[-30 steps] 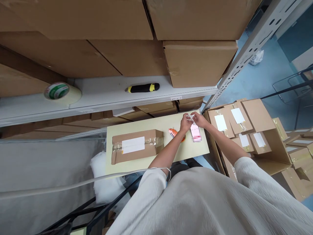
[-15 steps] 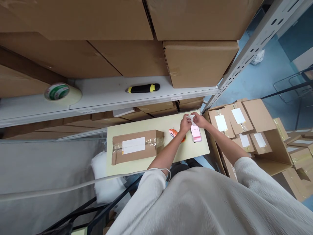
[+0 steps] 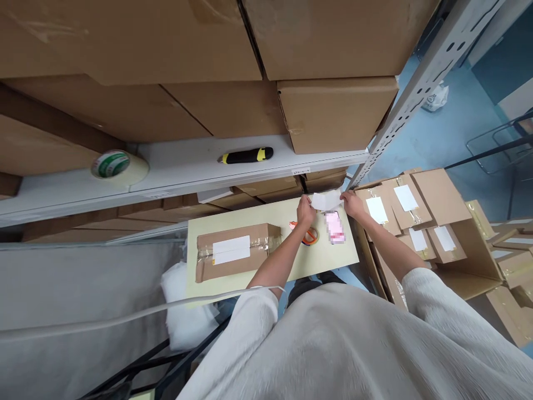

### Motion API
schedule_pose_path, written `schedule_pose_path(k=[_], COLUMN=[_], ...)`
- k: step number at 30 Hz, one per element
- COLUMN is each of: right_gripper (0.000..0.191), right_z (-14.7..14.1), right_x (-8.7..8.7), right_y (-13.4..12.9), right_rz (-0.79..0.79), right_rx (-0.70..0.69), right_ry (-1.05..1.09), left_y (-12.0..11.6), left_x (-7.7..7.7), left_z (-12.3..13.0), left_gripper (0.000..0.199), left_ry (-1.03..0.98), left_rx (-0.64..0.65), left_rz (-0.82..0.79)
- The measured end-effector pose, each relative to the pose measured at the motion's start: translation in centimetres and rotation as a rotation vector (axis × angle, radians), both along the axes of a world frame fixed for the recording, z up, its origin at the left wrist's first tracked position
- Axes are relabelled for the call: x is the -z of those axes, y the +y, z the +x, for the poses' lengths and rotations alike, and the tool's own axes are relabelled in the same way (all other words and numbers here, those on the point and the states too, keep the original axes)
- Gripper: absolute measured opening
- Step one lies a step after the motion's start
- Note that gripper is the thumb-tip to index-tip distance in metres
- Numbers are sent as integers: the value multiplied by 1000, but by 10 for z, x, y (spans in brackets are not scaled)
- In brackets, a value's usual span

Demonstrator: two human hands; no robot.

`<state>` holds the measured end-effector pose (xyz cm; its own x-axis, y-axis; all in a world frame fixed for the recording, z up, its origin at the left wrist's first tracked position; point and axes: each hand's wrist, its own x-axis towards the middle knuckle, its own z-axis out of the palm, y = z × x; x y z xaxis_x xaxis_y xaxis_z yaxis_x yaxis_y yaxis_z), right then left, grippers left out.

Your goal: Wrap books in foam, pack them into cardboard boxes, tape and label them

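A white sheet of paper [image 3: 327,200] is stretched between my two hands over the far right part of the cream table [image 3: 260,214]. My left hand [image 3: 306,212] pinches its left end, and my right hand [image 3: 352,204] grips the right end. Just below the paper lies a pink phone [image 3: 335,228], its screen blurred out. Beside my left wrist rests an orange tape roll or ring-shaped tool [image 3: 310,237], partly covered by the forearm. Farther left on the table is a taped cardboard box [image 3: 204,265] with a white label [image 3: 231,250].
Above the table runs a grey shelf [image 3: 183,158] bearing large cartons, a tape roll [image 3: 120,166] and a black-and-yellow utility knife [image 3: 246,155]. At right, an open carton [image 3: 470,250] holds several labelled boxes. A white cable [image 3: 137,318] crosses at left.
My hands have moved apart, spreading the paper that was bunched between them. The phone and orange item show more fully. The view has shifted slightly.
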<state>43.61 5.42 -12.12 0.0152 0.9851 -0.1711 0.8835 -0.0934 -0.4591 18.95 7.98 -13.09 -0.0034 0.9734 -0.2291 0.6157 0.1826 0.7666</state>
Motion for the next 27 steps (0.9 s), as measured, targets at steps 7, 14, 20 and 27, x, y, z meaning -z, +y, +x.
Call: schedule_pose_path(k=[7, 14, 20, 27], right_gripper=[39, 43, 44, 37], right_z=[9, 5, 5, -23], right_x=[-4, -9, -13, -27], right_y=[-11, -17, -21, -26], right_rz=[-44, -107, -163, -10], right_rx=[67, 128, 165, 46], right_ry=[-83, -158, -217, -267], left_y=[8, 12, 16, 4], left_x=[-17, -36, -51, -65], left_z=[-19, -41, -61, -66], left_gripper=[40, 40, 43, 42], left_ry=[157, 256, 184, -66], left_rx=[-7, -43, -65, -83], left_rz=[-10, 17, 81, 92])
